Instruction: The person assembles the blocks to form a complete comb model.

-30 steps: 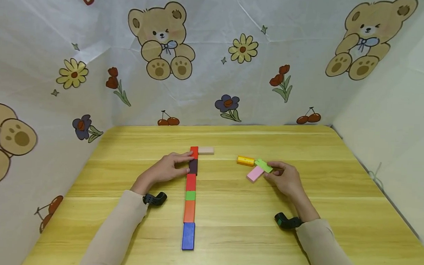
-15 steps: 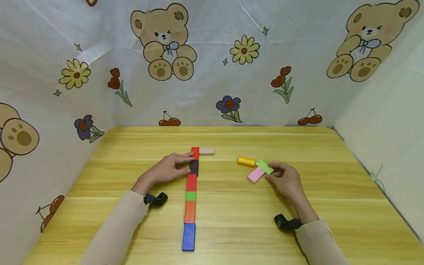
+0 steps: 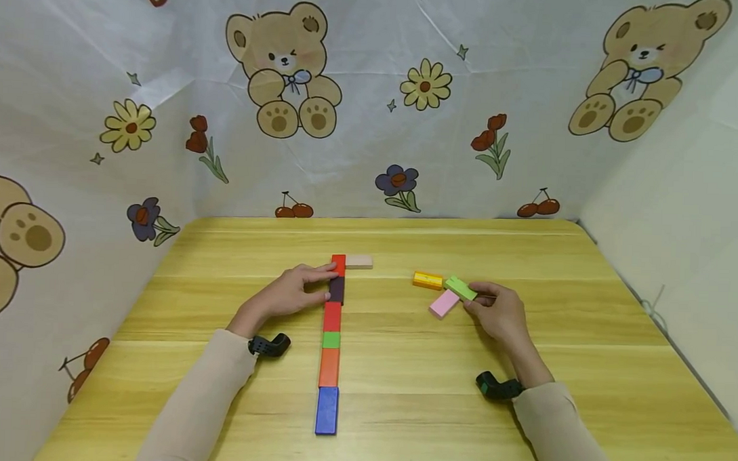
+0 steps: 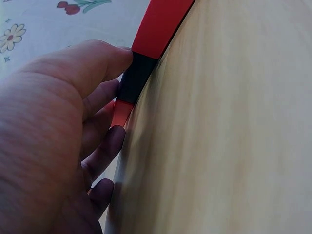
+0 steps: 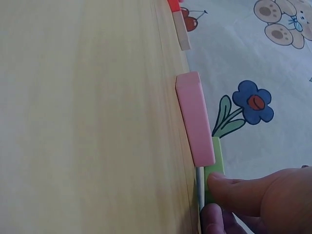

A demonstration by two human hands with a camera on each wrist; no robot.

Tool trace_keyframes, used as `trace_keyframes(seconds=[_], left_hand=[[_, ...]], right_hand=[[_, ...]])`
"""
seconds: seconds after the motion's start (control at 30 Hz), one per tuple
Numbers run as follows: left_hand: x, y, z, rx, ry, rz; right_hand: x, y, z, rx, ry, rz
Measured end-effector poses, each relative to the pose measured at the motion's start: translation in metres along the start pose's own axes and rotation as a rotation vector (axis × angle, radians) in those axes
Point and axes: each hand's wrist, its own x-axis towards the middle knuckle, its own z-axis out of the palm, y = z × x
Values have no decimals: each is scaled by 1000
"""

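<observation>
My right hand (image 3: 500,311) pinches the near end of a light green block (image 3: 458,286) between thumb and fingers. A pink block (image 3: 443,304) lies right beside the green one, overlapping part of it in the right wrist view. My left hand (image 3: 284,292) rests at a straight row of blocks, its fingers extended and spread. Its fingertips touch the red block (image 3: 339,260) at the row's far end, and the thumb is against the dark block (image 4: 137,78) after it. Nearer along the row come another red block (image 3: 332,317), a small green one (image 3: 331,340), an orange one (image 3: 329,367) and a blue one (image 3: 327,411).
A yellow block (image 3: 427,280) lies left of the light green one. A pale wooden block (image 3: 359,261) sits crosswise at the row's far end, pointing right. Behind the wooden table (image 3: 399,408) hangs a white bear-print cloth (image 3: 362,67).
The light green block has shifted slightly away from the pink and yellow blocks, and its near side now shows; the right hand moved with it. The left hand and the row have stayed put.
</observation>
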Motion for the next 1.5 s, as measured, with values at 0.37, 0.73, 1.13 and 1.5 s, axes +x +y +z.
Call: trace_keyframes(seconds=[0.37, 0.73, 1.13, 1.5], left_hand=[[-6, -1, -3, 1, 0, 12], [0, 2, -2, 17, -6, 10], [-2, 4, -2, 22, -18, 11], [-1, 3, -3, 17, -11, 8]], right_hand=[[2, -10, 8, 97, 108, -105], [8, -39, 6, 227, 231, -229], [6, -57, 16, 149, 130, -302], [10, -85, 44, 229, 23, -276]])
